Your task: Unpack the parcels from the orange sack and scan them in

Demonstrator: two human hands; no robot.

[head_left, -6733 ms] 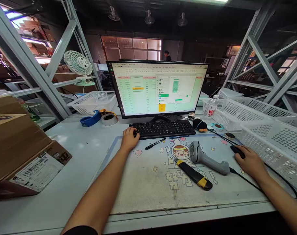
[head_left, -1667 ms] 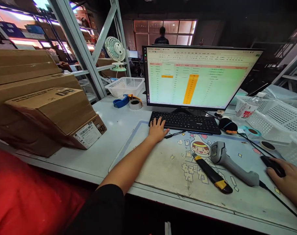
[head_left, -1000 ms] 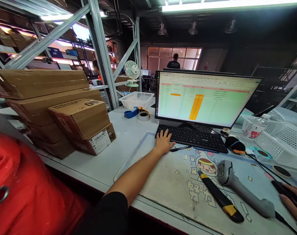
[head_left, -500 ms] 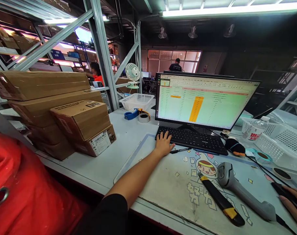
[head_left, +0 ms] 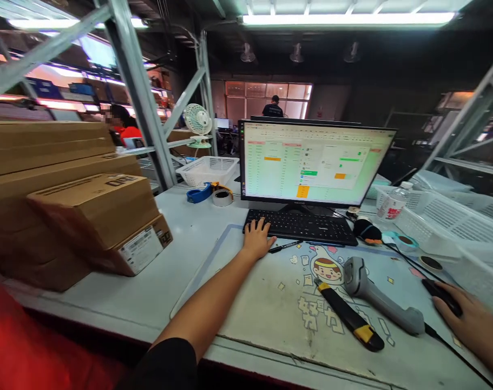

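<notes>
Two hands — left hand (head_left: 257, 240) open, fingertips on a black keyboard (head_left: 307, 227); right hand (head_left: 467, 314) cupped over a black mouse (head_left: 443, 298).

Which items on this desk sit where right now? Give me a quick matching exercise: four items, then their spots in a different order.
Items:
1. black keyboard
2. black computer mouse
3. yellow-and-black utility knife
4. brown cardboard boxes

Spots:
A. stacked at the desk's left side
B. under the right hand
C. on the printed desk mat, beside the grey corded barcode scanner
D. under the left hand

Pairs: 1-D, 2-B, 3-C, 4-A
</notes>
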